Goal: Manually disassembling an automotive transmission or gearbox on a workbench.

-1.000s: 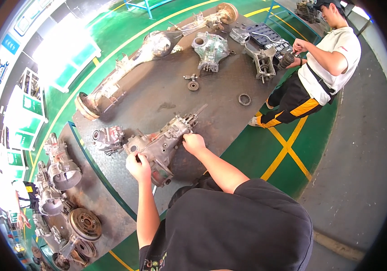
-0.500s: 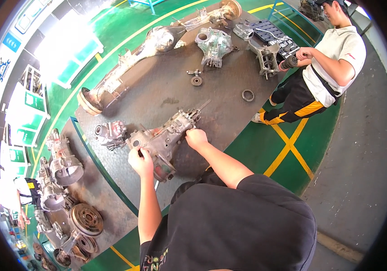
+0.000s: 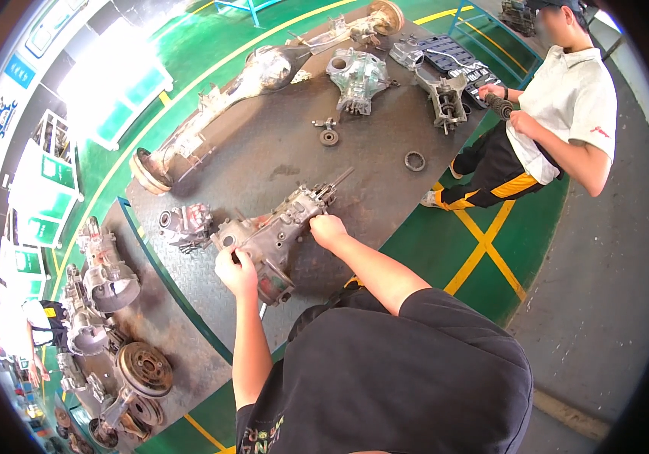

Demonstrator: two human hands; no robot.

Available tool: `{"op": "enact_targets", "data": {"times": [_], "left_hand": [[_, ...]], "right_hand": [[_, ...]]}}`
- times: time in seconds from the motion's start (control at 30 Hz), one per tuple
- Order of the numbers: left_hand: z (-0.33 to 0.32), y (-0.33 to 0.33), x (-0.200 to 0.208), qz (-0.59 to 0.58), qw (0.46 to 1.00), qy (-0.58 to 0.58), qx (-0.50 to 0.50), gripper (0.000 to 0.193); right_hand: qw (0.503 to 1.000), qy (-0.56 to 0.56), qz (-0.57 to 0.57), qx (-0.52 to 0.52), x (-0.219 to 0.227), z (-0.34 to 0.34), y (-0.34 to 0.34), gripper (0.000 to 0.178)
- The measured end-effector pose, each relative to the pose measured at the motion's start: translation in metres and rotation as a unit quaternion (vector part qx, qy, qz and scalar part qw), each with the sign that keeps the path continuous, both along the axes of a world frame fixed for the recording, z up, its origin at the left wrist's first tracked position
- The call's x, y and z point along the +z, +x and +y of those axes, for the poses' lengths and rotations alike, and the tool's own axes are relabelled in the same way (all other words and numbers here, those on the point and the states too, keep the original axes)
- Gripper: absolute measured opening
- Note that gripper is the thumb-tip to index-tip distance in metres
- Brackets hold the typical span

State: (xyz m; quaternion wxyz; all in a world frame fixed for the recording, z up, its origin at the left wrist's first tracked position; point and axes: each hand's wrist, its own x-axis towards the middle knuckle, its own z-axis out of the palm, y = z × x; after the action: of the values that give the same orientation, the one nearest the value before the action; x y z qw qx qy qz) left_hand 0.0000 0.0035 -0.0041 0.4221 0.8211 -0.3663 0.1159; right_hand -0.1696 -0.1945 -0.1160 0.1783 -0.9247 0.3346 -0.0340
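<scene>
A grey metal gearbox (image 3: 273, 233) lies on the dark steel-topped table, its thin shaft pointing away to the upper right. My left hand (image 3: 236, 271) is closed on the near left edge of its wide housing, thumb raised near a round hole. Along the near right side, my right hand (image 3: 327, 230) is closed against the narrower end of the gearbox, its fingertips partly hidden. Just left of the gearbox sits a smaller reddish-grey housing (image 3: 186, 225).
A long rusty axle (image 3: 226, 102) spans the far side. Beyond the gearbox are a greenish housing (image 3: 357, 79), a bearing (image 3: 329, 137) and a ring gear (image 3: 414, 160). A co-worker (image 3: 566, 113) at right holds a gear shaft (image 3: 499, 107). Several gearboxes (image 3: 108, 276) crowd the left table.
My hands stay on the gearbox with hardly any shift. The co-worker has turned slightly, and both their hands now hold the gear shaft at a changed angle.
</scene>
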Motion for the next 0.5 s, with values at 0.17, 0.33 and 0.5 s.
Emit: {"op": "enact_targets", "data": {"times": [0.17, 0.33, 0.5], "left_hand": [[0.002, 0.002, -0.004, -0.021, 1.000, -0.011, 0.010, 0.013], [0.002, 0.001, -0.001, -0.023, 1.000, 0.001, 0.005, 0.014], [-0.004, -0.001, 0.003, -0.023, 1.000, 0.000, 0.003, 0.014]], "right_hand": [[0.997, 0.048, 0.047, -0.038, 0.042, 0.010, 0.002, 0.027], [0.996, 0.060, 0.046, -0.050, 0.024, 0.009, 0.004, 0.025], [0.998, 0.039, 0.028, -0.048, 0.001, 0.005, 0.003, 0.023]]}}
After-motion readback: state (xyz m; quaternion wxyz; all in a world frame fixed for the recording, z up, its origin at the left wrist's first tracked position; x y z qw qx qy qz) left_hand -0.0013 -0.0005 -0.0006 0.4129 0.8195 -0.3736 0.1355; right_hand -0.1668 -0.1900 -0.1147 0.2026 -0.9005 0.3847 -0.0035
